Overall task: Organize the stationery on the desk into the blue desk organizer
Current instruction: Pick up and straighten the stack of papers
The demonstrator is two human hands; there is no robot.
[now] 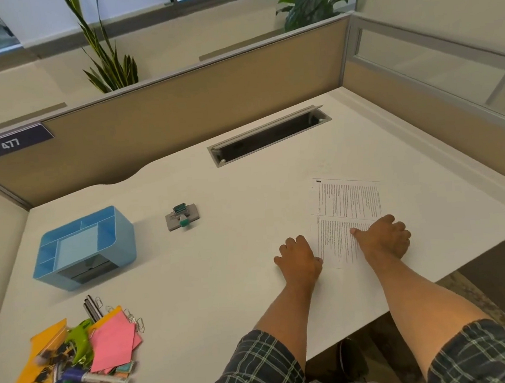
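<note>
Here both hands sit at the white printed paper sheet (pixel 347 214): left hand (pixel 299 258) curled at its edge, right hand (pixel 383 237) thumb pressing it, grasp unclear. Blue plastic desk organizer (pixel 83 248), grey stamp block (pixel 182 217) and the stationery pile (pixel 83 349) lie well apart, left.

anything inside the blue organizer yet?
No. The blue organizer shows only bare compartments from above. Its dark front drawer is closed, so what it holds cannot be seen. The stationery pile lies on the desk nearer the person.

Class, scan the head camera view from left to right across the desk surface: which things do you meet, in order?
Blue desk organizer → small grey stamp-like gadget → left hand → printed sheet, with the right hand resting on it.
</note>
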